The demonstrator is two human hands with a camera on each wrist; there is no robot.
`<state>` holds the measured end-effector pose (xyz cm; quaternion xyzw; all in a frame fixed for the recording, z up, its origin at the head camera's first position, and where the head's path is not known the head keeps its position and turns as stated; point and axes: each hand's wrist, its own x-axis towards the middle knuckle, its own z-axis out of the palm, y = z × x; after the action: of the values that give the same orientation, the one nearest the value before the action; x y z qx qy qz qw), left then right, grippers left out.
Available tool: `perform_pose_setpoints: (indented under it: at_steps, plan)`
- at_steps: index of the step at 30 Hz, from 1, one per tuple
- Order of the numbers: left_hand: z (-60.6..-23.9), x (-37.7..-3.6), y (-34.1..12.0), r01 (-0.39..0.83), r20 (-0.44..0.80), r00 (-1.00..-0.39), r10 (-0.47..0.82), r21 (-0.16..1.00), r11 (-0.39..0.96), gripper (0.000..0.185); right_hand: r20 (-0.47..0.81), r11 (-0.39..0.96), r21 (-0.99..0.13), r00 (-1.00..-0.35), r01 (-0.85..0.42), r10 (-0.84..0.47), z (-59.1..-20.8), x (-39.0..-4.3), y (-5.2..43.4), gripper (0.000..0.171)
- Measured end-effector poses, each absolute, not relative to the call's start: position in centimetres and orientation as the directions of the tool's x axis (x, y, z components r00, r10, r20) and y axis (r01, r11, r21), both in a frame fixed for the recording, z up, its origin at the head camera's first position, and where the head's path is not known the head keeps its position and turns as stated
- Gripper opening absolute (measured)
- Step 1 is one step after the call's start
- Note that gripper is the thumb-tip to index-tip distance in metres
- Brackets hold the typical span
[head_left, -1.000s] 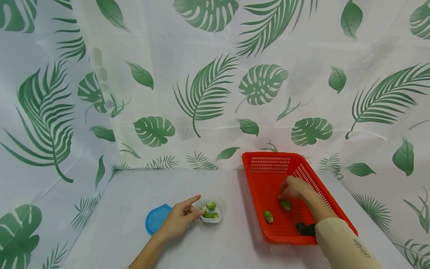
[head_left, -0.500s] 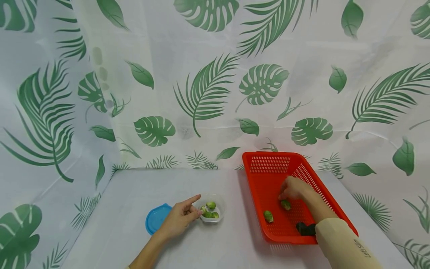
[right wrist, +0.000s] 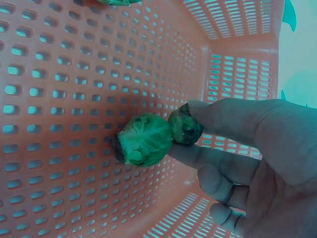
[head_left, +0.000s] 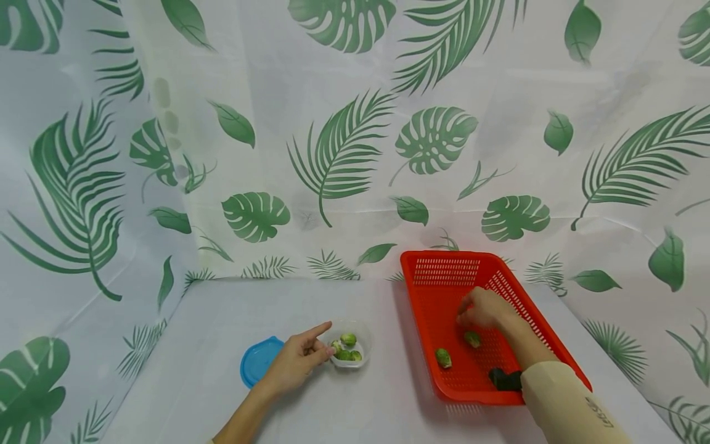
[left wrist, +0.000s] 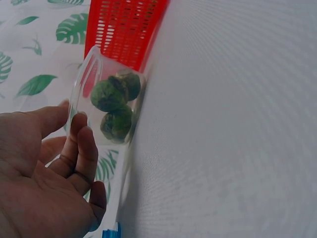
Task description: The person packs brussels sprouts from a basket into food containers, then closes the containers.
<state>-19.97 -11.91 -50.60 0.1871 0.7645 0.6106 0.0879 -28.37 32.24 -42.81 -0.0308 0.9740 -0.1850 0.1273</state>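
- Right hand [right wrist: 257, 163] pinches a small sprout [right wrist: 184, 125] over the red basket [head_left: 438, 271] floor, beside a bigger sprout [right wrist: 143, 140].
- Left hand [head_left: 296, 364], index finger extended, rests against the clear bowl [head_left: 349, 345] of sprouts near the table's front edge.
- Blue lid [head_left: 259, 359] lies just left.

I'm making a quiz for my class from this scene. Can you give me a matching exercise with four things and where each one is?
Things:
1. blue lid
2. clear tub
3. right hand
4. red basket

Places:
a. holds sprouts, at the left hand's fingertips
b. right side of the table
c. flat on the table behind the left hand
d. inside the basket, pinching a small sprout

Pairs: 1-c, 2-a, 3-d, 4-b
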Motion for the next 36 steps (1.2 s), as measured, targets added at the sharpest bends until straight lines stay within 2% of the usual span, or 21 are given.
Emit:
perform_pose_setpoints:
  at_steps: [17, 36]
  plan:
    - [-50.51, -19.86, -11.84, 0.174, 0.09, -0.917, 0.388, 0.967, 0.188, 0.065, -0.136, 0.922, -0.382, -0.983, -0.063, -0.124, -42.64, -28.3, 31.87, 0.029]
    - [-50.73, -19.99, -11.9, 0.17, 0.089, -0.915, 0.393, 0.97, 0.175, 0.067, -0.115, 0.913, -0.405, -0.988, -0.05, -0.105, -42.41, -28.49, 31.46, 0.031]
